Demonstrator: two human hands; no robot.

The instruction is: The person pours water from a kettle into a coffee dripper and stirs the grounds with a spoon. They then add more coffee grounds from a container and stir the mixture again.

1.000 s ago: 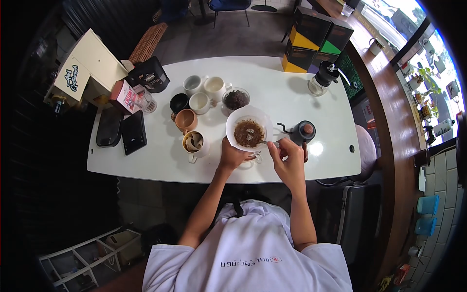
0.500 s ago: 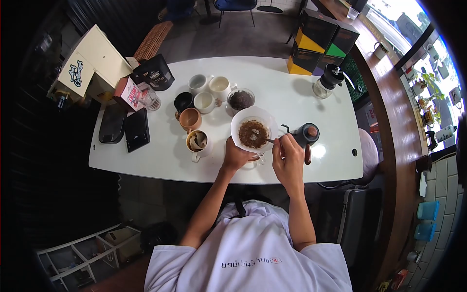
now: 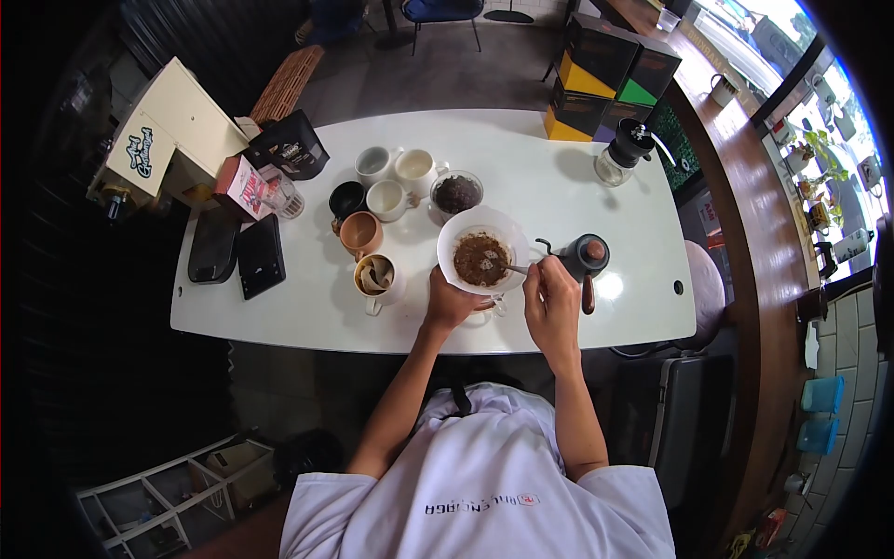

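Observation:
A white coffee dripper (image 3: 507, 226) holds wet brown coffee grounds (image 3: 480, 261) with a few pale foam spots. My left hand (image 3: 451, 300) is closed around its lower left side, and the fingertips are hidden beneath it. Under the dripper, part of a clear glass server (image 3: 499, 306) shows. A thin spoon (image 3: 516, 269) is pinched in my right hand (image 3: 555, 303), its far end in the coffee. Just right of that hand stands a dark gooseneck kettle (image 3: 585, 254) with a wooden handle. Behind the dripper is a glass bowl of dark grounds (image 3: 456, 194).
Several cups stand left of the dripper, including an orange cup (image 3: 360, 232) and a white mug (image 3: 376, 277) with used paper inside. A black scale (image 3: 261, 256) lies farther left. A hand grinder (image 3: 622, 156) and stacked black boxes (image 3: 596, 70) are at the back right.
The spoon has shifted slightly within the coffee, and the foam spots look different. Both hands keep nearly the same places. The whole view has moved a little.

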